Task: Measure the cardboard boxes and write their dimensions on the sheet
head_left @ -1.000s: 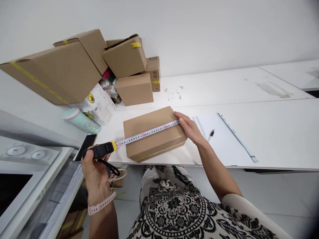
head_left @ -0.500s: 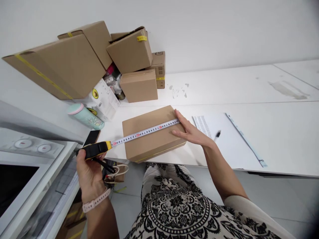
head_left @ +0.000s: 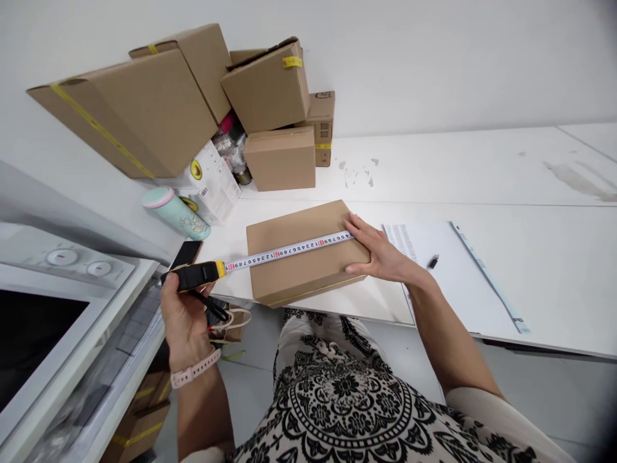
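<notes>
My left hand is closed around a black and yellow tape measure, held left of a cardboard box. The white blade runs out from it, lengthwise across the top of the box. My right hand grips the right end of the box, with the thumb near the front corner and the fingers towards the back one. Between thumb and fingers the blade disappears, so its tip is hidden. The box lies flat by the table's front edge, a strip of yellow tape low on its near side.
Several cardboard boxes are piled at the back left beside a mint bottle. A dark flat object lies behind the tape measure. To the right are paper sheets with a black-capped pen. A white appliance stands at left.
The whole view has shifted slightly. My right hand sits a little further over the right end of the box, and the blade reads slightly differently there. Both holds stay the same.
</notes>
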Motion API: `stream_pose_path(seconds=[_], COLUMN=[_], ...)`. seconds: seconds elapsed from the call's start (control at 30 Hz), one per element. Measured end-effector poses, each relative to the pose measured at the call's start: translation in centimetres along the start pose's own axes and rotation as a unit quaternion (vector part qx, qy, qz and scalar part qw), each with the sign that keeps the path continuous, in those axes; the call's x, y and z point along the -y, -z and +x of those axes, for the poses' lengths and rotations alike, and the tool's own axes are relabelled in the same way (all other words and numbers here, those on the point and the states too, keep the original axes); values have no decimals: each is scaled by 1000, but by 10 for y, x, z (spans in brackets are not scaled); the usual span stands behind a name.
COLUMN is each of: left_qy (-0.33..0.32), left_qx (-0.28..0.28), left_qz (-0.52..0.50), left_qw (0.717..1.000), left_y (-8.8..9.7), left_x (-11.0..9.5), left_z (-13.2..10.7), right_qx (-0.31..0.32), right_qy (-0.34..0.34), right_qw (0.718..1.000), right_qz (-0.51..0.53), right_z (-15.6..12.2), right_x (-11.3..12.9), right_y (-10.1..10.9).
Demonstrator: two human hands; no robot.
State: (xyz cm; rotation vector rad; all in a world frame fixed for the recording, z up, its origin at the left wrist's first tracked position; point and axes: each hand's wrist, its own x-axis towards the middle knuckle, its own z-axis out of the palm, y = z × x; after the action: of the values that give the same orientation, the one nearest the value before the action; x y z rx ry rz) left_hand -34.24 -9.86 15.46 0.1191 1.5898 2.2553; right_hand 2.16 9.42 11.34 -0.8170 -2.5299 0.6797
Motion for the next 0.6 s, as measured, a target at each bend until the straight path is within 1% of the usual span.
stream_pose_path(seconds=[0.1, 0.2, 0.3, 0.37, 0.43, 0.53, 0.6], left_qy=[0, -2, -5, -4, 2, 22, 26], left_qx=[12, 41, 74, 93, 105, 103, 89], left_qz=[2, 1, -2, -5, -6, -24, -45], left_qw=[1000, 999, 997, 996, 994, 994, 995], left_y=[-5, -8, -4, 4, 15, 34, 45], left_x=[2, 4, 5, 4, 3, -2, -6], left_z=[3, 4, -2, -10, -22, -44, -58], right_qx=[-5, 0, 1, -11, -43, -113, -141], right_qy=[-7, -20, -32, -33, -28, -2, 25], right_qw=[1000, 1000, 999, 999, 998, 993, 990], right_qz=[-5, 0, 16, 28, 38, 36, 17], right_z=[-2, -5, -7, -6, -5, -2, -1], right_x=[1, -1, -6, -6, -3, 13, 28], right_y=[2, 5, 6, 9, 15, 35, 48])
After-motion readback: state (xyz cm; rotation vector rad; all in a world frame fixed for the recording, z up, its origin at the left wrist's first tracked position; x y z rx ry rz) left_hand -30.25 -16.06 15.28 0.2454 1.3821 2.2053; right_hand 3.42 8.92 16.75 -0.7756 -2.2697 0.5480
